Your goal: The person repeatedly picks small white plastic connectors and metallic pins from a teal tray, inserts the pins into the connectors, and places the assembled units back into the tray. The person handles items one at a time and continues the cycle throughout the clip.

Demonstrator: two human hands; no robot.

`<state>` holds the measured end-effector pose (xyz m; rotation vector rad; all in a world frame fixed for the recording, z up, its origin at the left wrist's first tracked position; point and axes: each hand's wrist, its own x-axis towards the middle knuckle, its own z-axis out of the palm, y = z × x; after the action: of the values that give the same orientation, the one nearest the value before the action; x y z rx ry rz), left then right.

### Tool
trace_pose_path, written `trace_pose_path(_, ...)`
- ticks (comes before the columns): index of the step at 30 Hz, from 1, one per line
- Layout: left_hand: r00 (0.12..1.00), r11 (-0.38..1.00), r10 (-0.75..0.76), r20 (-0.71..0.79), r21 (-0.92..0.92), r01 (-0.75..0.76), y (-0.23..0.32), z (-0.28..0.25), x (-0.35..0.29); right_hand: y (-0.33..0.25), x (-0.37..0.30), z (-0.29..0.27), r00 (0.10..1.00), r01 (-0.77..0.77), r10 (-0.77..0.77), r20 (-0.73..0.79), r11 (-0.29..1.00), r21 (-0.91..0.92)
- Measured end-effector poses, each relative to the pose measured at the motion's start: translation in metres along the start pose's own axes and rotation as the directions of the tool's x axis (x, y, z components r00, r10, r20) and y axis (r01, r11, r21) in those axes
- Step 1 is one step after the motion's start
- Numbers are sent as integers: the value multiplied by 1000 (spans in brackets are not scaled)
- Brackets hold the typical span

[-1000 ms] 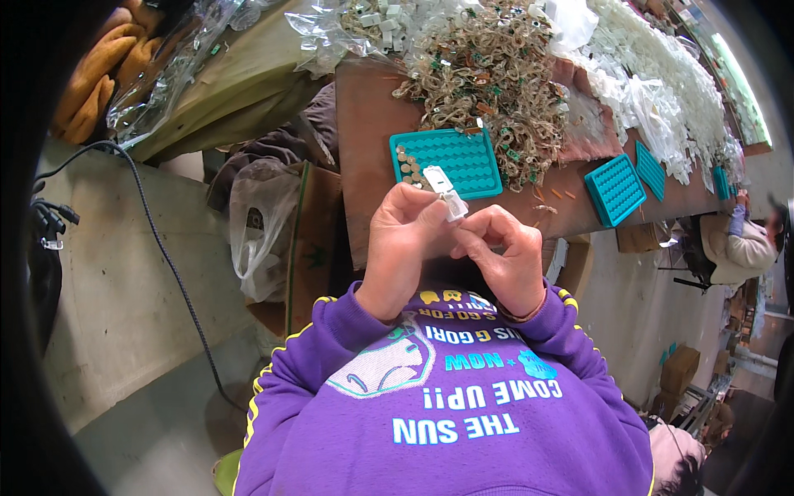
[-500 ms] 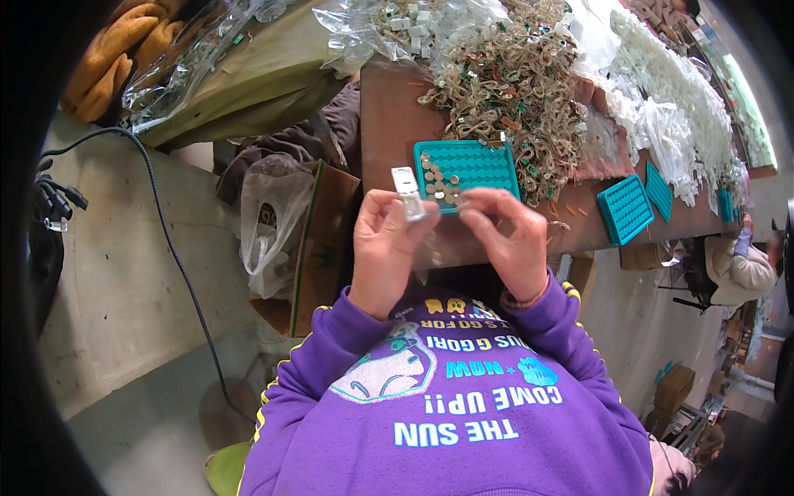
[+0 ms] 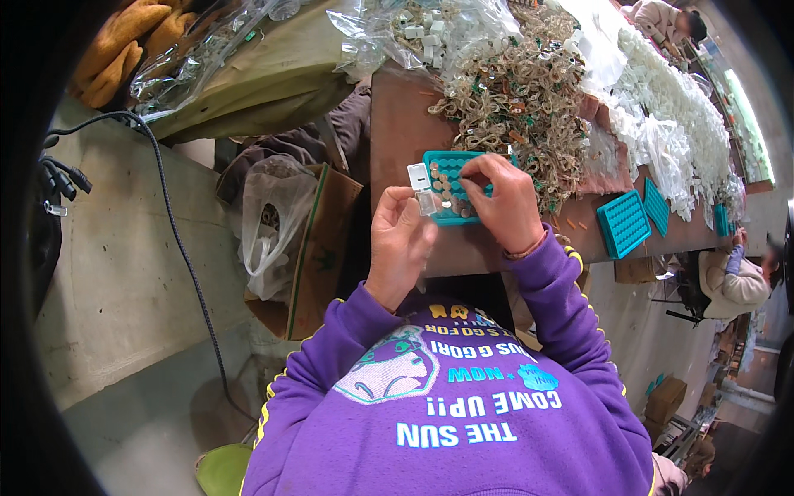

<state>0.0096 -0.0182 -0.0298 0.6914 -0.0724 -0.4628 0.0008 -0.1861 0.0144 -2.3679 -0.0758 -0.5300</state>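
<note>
My left hand (image 3: pixel 394 252) grips a small white plastic case (image 3: pixel 419 177) between thumb and fingers. Its lid stands swung up, and the lower part looks clear. Just right of it, over a teal ribbed tray (image 3: pixel 453 155), hovers my right hand (image 3: pixel 503 205), thumb and fingertips pinched together. Whatever they pinch, if anything, is too small to make out. Several round, flat silver discs like button cells (image 3: pixel 447 183) lie in the tray's left part. My right hand hides the tray's right side.
Behind the tray rises a heap of tangled thin wires with small parts (image 3: pixel 513 99). More teal trays (image 3: pixel 624 225) lie at the right, before a pile of clear plastic pieces (image 3: pixel 678 124). A cardboard box (image 3: pixel 327 240) stands left of the table. A co-worker (image 3: pixel 732 281) sits far right.
My right hand has moved away from the case, up and over the tray, its fingers closing into a pinch. My left hand keeps the case nearly in place. The view has shifted slightly.
</note>
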Motion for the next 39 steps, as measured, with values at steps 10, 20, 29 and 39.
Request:
trace_pose_path(10,997,991,-80,1,-106,79,5,1,1,3,35,22,977,138,-103,187,973,-186)
trace_pose_path(20,998,978,-32,44,-206,41,-3,-6,9,-36,6,-11,998,64,-66,9,985,159)
trace_pose_path(29,996,988,42,77,-151,-30,-5,-4,6,-47,-1,-4,988,150,-151,18,988,33)
trace_pose_path(39,990,990,30,140,-143,-10,-4,-8,4,-52,-6,-11,987,152,-155,30,984,91)
